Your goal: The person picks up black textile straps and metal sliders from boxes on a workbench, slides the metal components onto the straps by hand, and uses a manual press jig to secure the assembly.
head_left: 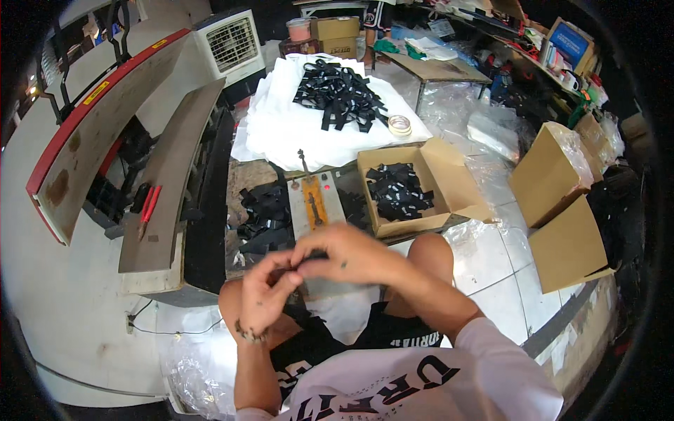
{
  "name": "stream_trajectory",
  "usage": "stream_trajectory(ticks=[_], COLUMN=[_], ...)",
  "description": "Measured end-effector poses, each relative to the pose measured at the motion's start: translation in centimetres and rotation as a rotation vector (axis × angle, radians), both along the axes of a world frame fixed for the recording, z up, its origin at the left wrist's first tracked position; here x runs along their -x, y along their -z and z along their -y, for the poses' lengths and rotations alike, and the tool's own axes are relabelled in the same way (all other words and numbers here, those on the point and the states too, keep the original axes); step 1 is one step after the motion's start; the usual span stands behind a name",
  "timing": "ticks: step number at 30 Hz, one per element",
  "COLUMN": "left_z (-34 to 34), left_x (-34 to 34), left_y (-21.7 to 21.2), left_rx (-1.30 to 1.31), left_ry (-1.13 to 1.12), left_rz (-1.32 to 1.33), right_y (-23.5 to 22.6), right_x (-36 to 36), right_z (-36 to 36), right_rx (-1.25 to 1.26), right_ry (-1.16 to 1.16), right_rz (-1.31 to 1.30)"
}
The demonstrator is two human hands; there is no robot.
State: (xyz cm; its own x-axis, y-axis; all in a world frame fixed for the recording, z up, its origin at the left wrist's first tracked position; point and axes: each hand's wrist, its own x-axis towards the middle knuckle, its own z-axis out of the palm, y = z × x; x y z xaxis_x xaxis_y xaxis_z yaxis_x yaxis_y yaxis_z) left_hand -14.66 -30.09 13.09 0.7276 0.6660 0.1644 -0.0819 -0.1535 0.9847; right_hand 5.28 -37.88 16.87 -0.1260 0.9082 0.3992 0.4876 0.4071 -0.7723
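Note:
My left hand (265,291) and my right hand (345,254) meet just above my lap, both pinching one small black label (306,258) between the fingertips. Most of the label is hidden by my fingers. Right behind my hands stands a small grey press (317,203) with an orange strip and a red light. A heap of loose black labels (265,219) lies to its left. To its right an open cardboard box (449,175) holds more black labels (397,191). A white plastic sheet (345,314) drapes over my knees.
A stack of white fabric (295,126) with several black strips (340,94) and a tape roll (399,125) lies farther back. Wooden boards (168,168) and a large machine stand at left. Open cartons (562,210) and clear plastic bags sit on the tiled floor at right.

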Motion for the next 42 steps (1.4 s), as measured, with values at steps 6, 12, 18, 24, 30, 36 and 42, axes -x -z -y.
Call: stream_trajectory(ticks=[6, 12, 18, 24, 30, 36, 42], left_z=[-8.2, -13.7, -16.5, -15.4, -16.5, -16.7, -16.6], left_x=[-3.3, -7.8, -7.7, -6.8, -5.8, -4.6, -4.2], left_y=[-5.3, -5.0, -4.8, -4.0, -1.5, -1.4, -1.4], left_rx=[-0.045, 0.053, 0.094, -0.122, -0.339, -0.650, -0.541], left_ry=[0.094, 0.227, 0.292, 0.008, -0.078, -0.377, -0.189], left_rz=[-0.163, 0.020, -0.134, 0.160, 0.247, 0.302, 0.229], right_y=[-2.5, -2.5, -2.1, -2.8, -5.0, -4.8, -4.9], right_x=[-5.3, -6.9, -8.5, -9.2, -9.3, -8.2, -5.6], right_z=[-4.7, -8.9, -10.1, -11.3, -14.2, -14.2, -15.1], right_rx=[0.079, 0.068, -0.069, -0.245, -0.096, -0.281, -0.039], right_ry=[0.066, 0.242, 0.336, 0.214, 0.102, 0.015, 0.123], right_rz=[-0.367, -0.240, -0.375, -0.117, -0.281, -0.166, -0.239])
